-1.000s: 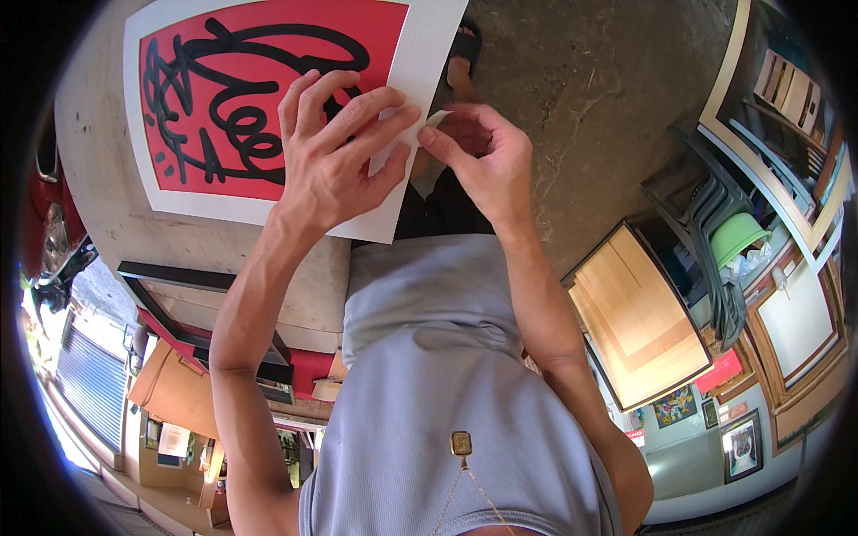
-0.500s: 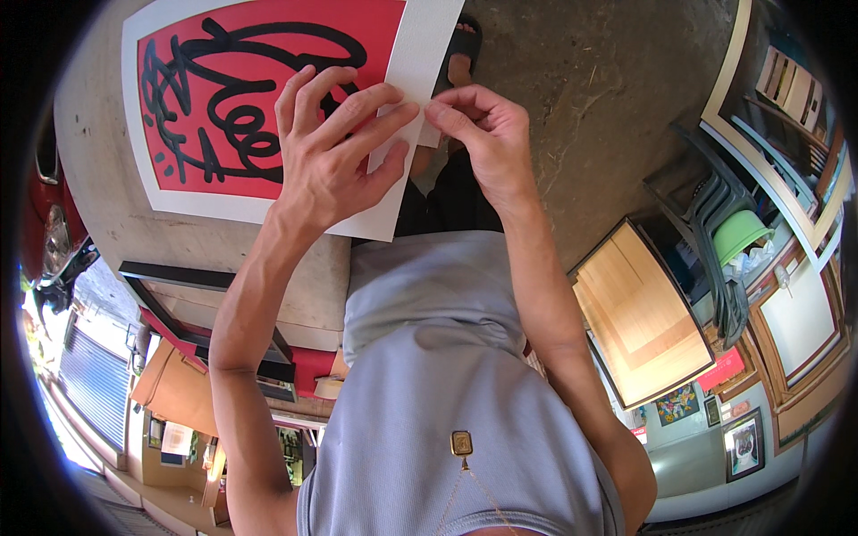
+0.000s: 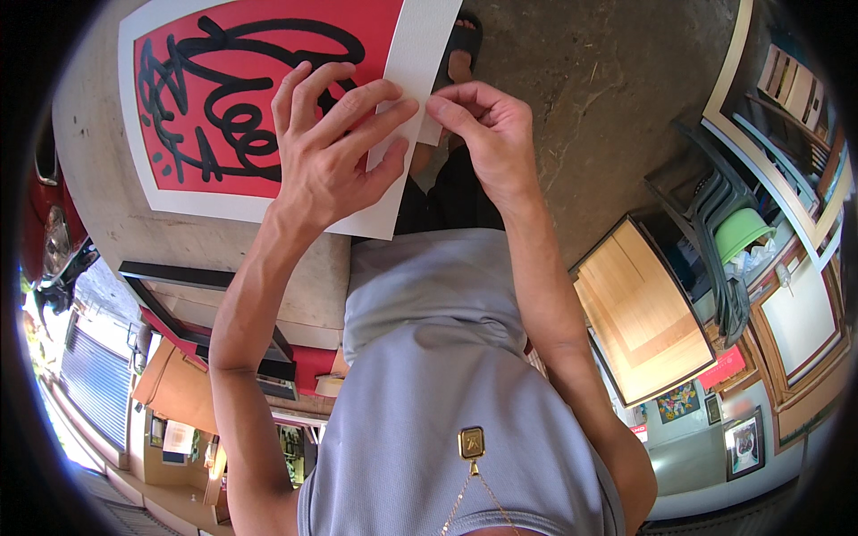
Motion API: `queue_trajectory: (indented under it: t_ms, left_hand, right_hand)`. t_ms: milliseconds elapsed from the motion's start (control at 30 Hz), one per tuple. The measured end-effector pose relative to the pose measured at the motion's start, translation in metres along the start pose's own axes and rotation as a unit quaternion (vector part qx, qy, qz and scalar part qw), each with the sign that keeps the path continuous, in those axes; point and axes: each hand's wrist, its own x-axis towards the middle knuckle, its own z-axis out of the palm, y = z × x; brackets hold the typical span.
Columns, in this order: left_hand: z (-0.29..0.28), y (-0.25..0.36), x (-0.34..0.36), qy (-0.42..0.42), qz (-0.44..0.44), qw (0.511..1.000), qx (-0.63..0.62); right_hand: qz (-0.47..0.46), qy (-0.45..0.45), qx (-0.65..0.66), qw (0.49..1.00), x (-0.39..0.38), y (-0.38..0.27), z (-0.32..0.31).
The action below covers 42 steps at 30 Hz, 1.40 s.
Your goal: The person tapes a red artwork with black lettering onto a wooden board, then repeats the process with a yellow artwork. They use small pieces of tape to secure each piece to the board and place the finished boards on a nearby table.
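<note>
A red sheet with black brush-like marks (image 3: 239, 36) in a white mat board (image 3: 366, 223) lies near the edge of a pale tabletop (image 3: 94, 134). My left hand (image 3: 335, 147) rests on its right side with fingers apart and bent, fingertips on the red sheet and white border. Just right of it, my right hand (image 3: 487, 134) pinches a small white piece, like paper or tape (image 3: 429, 134), at the board's right edge. Whether that piece is attached to the board I cannot tell.
Black frames (image 3: 179, 272) lean below the table at left. Beyond the board are concrete floor (image 3: 581, 98) and my sandalled foot (image 3: 460, 49). At right stand a wooden panel (image 3: 639, 313), stacked dark chairs (image 3: 715, 214), a green basin (image 3: 742, 232) and a large pale frame (image 3: 737, 134).
My right hand has moved slightly up and its index finger is more bent around the white piece, more of which now shows below the fingertips. My left hand has shifted very slightly upward.
</note>
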Motion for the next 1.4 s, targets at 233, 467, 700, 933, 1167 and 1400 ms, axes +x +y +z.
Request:
queue_trajectory:
  t_ms: [233, 467, 700, 933, 1167, 1400]
  left_hand:
    - [-0.002, 0.001, 0.001, -0.006, 0.006, 1.000, 0.011]
    - [0.001, 0.000, 0.001, 0.006, 0.001, 1.000, 0.000]
    - [0.000, 0.000, 0.001, 0.006, 0.000, 1.000, -0.002]
    - [0.001, 0.000, 0.001, 0.010, 0.002, 1.000, 0.000]
    - [0.000, 0.000, 0.001, 0.003, 0.005, 1.000, 0.005]
    - [0.000, 0.000, 0.001, 0.001, 0.006, 1.000, 0.008]
  right_hand:
    - [-0.004, 0.011, 0.016, 1.000, 0.000, 0.004, 0.002]
    - [-0.013, 0.037, 0.031, 0.999, -0.001, 0.011, 0.007]
    - [-0.012, 0.045, 0.093, 0.995, -0.002, 0.013, 0.011]
    - [-0.027, 0.029, 0.119, 0.992, -0.013, 0.016, 0.016]
    - [0.053, 0.004, 0.155, 0.986, -0.028, 0.037, 0.010]
    - [0.063, 0.004, 0.173, 0.983, -0.030, 0.032, 0.010]
